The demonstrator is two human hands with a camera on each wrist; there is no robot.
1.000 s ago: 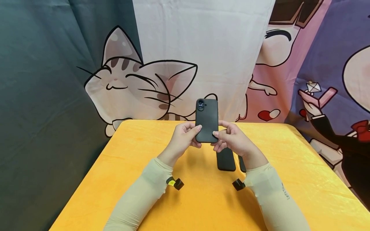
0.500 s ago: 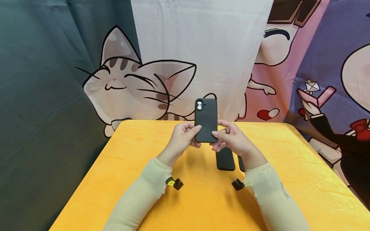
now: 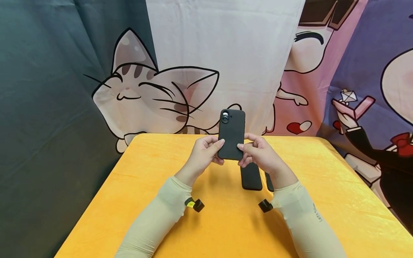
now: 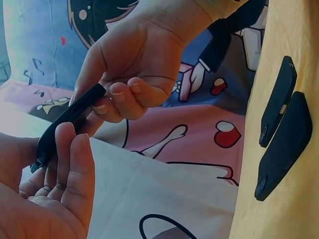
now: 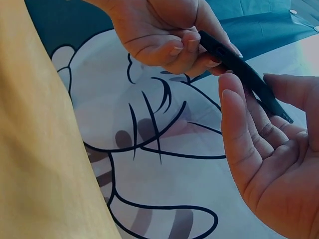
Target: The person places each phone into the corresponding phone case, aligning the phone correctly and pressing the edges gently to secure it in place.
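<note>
A black phone in a matte case [image 3: 231, 133] is held up above the far part of the table, its back and camera lenses facing me. My left hand [image 3: 204, 152] pinches its lower left side, thumb on the back, other fingers behind it. On the opposite side, my right hand [image 3: 262, 156] pinches the lower right edge in the same way. The left wrist view shows the phone [image 4: 67, 124] edge-on between both hands; the right wrist view also shows the slim side of the phone [image 5: 244, 74].
Two more black phone-shaped slabs lie side by side on the yellow cloth [image 3: 219, 222]: one slab [image 3: 251, 178] below the right hand, another slab [image 3: 269, 182] partly hidden by the right wrist. A cartoon-printed curtain [image 3: 258, 53] hangs behind the table.
The phone's top has swung slightly to the right, so it now leans a little, and the reflection on its lenses has shifted. Both hands keep their hold in nearly the same place.
</note>
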